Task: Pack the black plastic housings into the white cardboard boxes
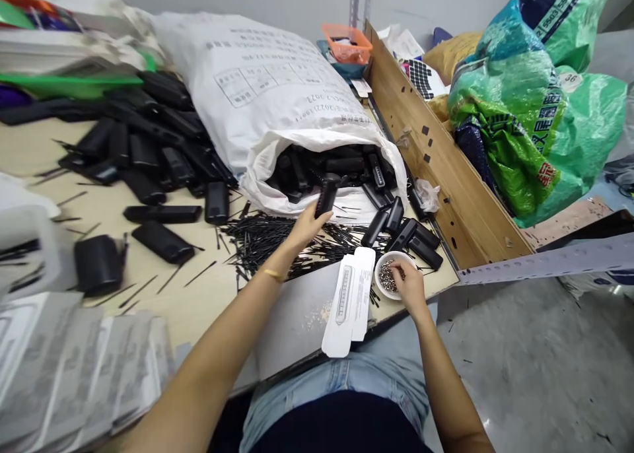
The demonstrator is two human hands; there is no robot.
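My left hand (pixel 306 230) is closed around a black plastic handle-like piece (pixel 327 194), which stands nearly upright in front of an open white sack (pixel 257 166). More dark pieces of this kind fill the sack's mouth. With its fingers pinched together, my right hand (pixel 410 284) reaches into a small white bowl (pixel 381 288) of tiny shiny metal parts (pixel 387 276); what the fingertips hold, if anything, is hidden. An unfolded white printed box (pixel 343 304) lies between my forearms. Behind it spreads a heap of thin black sticks (pixel 262 245).
Several black pieces (pixel 423 245) lie beside the bowl, and a larger pile (pixel 143 136) is at the left. Flat printed boxes (pixel 84 367) are stacked at the near left. A wooden board (pixel 446 175) edges the table on the right, with green bags (pixel 535 129) beyond.
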